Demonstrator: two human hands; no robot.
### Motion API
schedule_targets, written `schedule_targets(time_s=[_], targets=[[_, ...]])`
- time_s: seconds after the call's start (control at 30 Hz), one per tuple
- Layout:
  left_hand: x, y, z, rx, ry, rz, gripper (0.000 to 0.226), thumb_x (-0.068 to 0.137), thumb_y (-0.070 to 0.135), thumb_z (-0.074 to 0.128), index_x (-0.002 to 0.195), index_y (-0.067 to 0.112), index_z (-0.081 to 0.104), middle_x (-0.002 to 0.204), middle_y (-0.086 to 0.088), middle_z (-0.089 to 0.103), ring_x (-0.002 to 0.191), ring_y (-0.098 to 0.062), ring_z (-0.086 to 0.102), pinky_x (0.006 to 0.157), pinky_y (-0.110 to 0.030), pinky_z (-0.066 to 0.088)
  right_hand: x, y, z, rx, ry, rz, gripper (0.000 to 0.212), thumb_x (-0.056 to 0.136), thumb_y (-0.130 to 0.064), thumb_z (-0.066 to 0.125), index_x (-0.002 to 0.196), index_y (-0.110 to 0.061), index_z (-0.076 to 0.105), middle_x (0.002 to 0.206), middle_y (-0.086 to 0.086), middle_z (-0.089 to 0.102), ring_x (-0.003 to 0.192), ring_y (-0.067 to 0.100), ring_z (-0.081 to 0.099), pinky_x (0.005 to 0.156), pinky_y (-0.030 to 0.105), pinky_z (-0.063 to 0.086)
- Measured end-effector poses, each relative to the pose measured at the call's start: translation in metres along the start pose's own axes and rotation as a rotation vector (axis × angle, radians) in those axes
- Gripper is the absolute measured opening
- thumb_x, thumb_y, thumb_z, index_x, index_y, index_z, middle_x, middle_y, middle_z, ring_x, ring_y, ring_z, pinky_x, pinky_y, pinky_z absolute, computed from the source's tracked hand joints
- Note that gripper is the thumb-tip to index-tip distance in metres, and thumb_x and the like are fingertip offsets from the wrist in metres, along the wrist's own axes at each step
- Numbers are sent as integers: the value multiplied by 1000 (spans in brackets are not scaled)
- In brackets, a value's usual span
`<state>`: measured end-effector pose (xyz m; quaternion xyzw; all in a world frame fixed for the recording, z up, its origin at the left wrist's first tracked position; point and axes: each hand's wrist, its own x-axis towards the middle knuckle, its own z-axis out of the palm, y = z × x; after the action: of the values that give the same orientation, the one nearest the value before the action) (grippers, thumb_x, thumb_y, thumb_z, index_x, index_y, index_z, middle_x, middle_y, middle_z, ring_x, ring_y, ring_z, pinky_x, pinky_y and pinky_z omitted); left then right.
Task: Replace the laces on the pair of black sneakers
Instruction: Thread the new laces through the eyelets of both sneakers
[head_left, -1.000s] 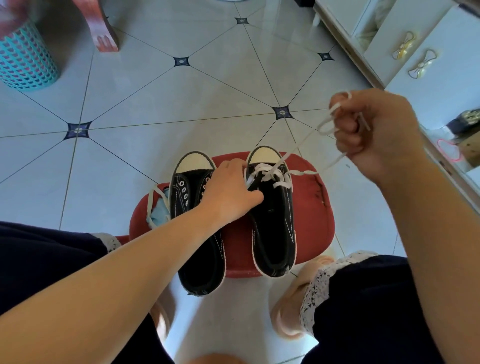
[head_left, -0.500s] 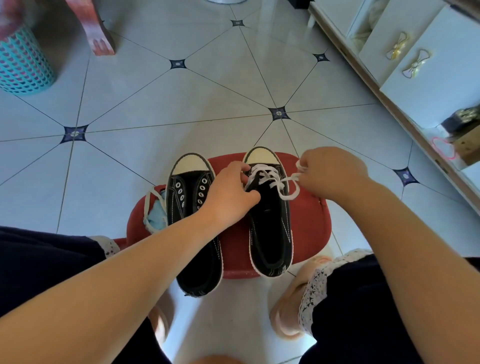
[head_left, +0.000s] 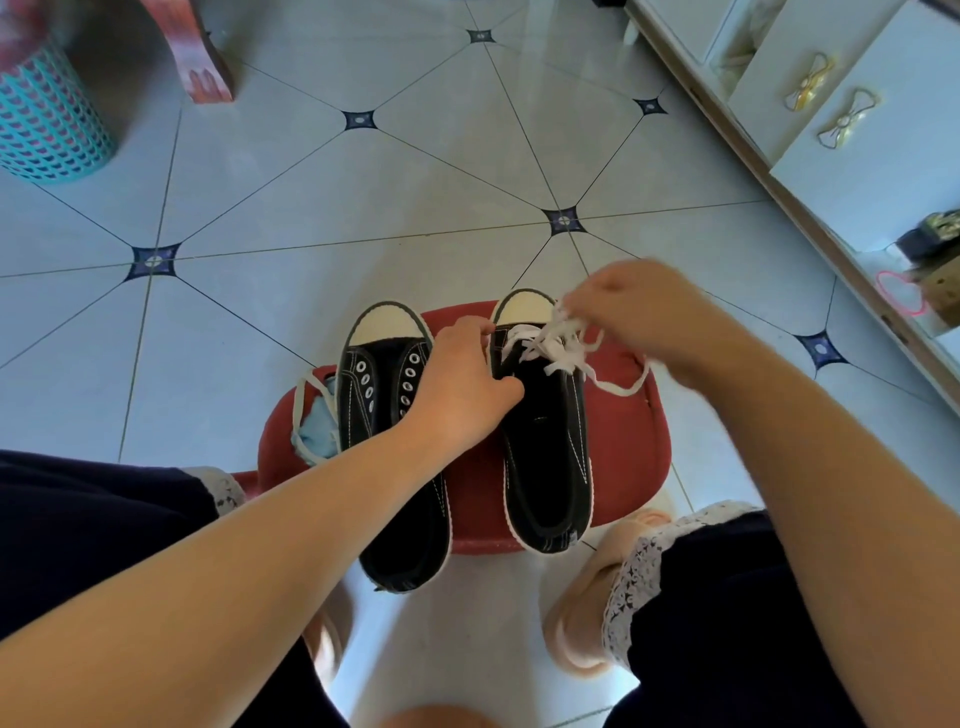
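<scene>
Two black sneakers with cream toe caps stand side by side on a red stool (head_left: 628, 457). The left sneaker (head_left: 387, 415) has bare eyelets and no lace. The right sneaker (head_left: 545, 447) carries a white lace (head_left: 558, 345) through its front eyelets, with a loose loop trailing to the right. My left hand (head_left: 462, 384) grips the right sneaker's left edge by the eyelets. My right hand (head_left: 644, 312), blurred, pinches the lace just right of the toe cap.
Another white lace and a light blue cloth (head_left: 314, 426) lie at the stool's left edge. A teal basket (head_left: 47, 119) stands far left, a pink furniture leg (head_left: 202, 57) behind. White cabinets (head_left: 852, 119) line the right. My knees and slippers flank the stool.
My right hand came down from its raised pull to the right sneaker's eyelets, then shifted up toward the toe with the lace. My left hand stayed on the sneaker.
</scene>
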<state>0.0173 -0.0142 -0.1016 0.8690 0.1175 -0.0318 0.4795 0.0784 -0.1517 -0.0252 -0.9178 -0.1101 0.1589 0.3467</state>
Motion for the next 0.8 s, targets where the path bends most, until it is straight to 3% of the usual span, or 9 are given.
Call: schedule_targets(time_s=[0.1, 0.2, 0.33, 0.43, 0.5, 0.57, 0.63, 0.7, 0.8], targets=[[0, 2, 0, -3, 25, -29, 52, 77, 12, 64, 125, 12, 45, 119, -1, 49, 100, -10, 44, 76, -18, 32, -8, -3, -23, 436, -93, 70, 35, 88, -14, 58, 53, -14, 60, 42, -9, 45, 37, 3, 31, 36, 13, 21], [0, 6, 1, -24, 33, -48, 51, 77, 12, 64, 124, 12, 45, 114, 0, 50, 94, -10, 47, 71, -18, 33, -14, -1, -20, 547, -240, 99, 52, 90, -12, 55, 38, -18, 57, 40, -11, 38, 38, 4, 21, 43, 21, 9], [0, 6, -2, -53, 70, -92, 41, 77, 9, 63, 116, 12, 48, 89, 10, 46, 72, -3, 44, 57, -11, 35, -19, 2, -27, 442, -463, 73, 45, 91, -13, 51, 47, -18, 59, 40, -10, 33, 38, 5, 19, 46, 26, 8], [-2, 2, -1, 46, 47, 29, 43, 77, 7, 59, 117, 17, 50, 103, 1, 50, 85, -13, 50, 62, -13, 33, -24, -4, -23, 267, -556, 32, 30, 86, -19, 56, 68, 5, 60, 46, -2, 30, 39, 8, 20, 45, 24, 12], [-3, -1, 0, 136, 44, 200, 45, 76, 3, 57, 117, 20, 56, 104, 2, 51, 96, -17, 52, 76, -16, 33, -24, -9, -19, 136, -510, 1, 39, 85, -22, 59, 86, 17, 55, 54, 9, 40, 43, 13, 33, 42, 18, 25], [-4, 0, 0, 213, 40, 359, 35, 77, 5, 59, 110, 18, 63, 103, 2, 57, 99, -14, 50, 85, -20, 31, -24, -12, -19, 37, -470, -38, 39, 84, -28, 61, 91, 11, 62, 68, 14, 57, 57, 17, 49, 50, 17, 38], [-4, 4, -4, 229, 20, 468, 13, 79, 10, 61, 89, 10, 69, 83, -1, 66, 77, -12, 54, 73, -26, 38, -25, -14, -23, -52, -494, -36, 34, 82, -35, 63, 87, -1, 69, 75, 11, 63, 65, 20, 51, 58, 23, 42], [-6, 7, -7, 207, -24, 503, 10, 78, 4, 62, 77, 6, 71, 68, -2, 66, 64, -13, 50, 62, -18, 34, -24, -12, -29, -197, -473, -23, 29, 80, -40, 63, 89, -12, 70, 84, 10, 64, 70, 29, 53, 65, 33, 45], [-12, 10, -12, 255, -93, 522, 20, 79, 2, 62, 86, 15, 76, 75, 4, 71, 75, -9, 56, 77, 0, 29, -20, -5, -35, -171, -269, 63, 39, 87, -36, 59, 119, -14, 57, 91, 10, 62, 75, 22, 58, 67, 30, 47]])
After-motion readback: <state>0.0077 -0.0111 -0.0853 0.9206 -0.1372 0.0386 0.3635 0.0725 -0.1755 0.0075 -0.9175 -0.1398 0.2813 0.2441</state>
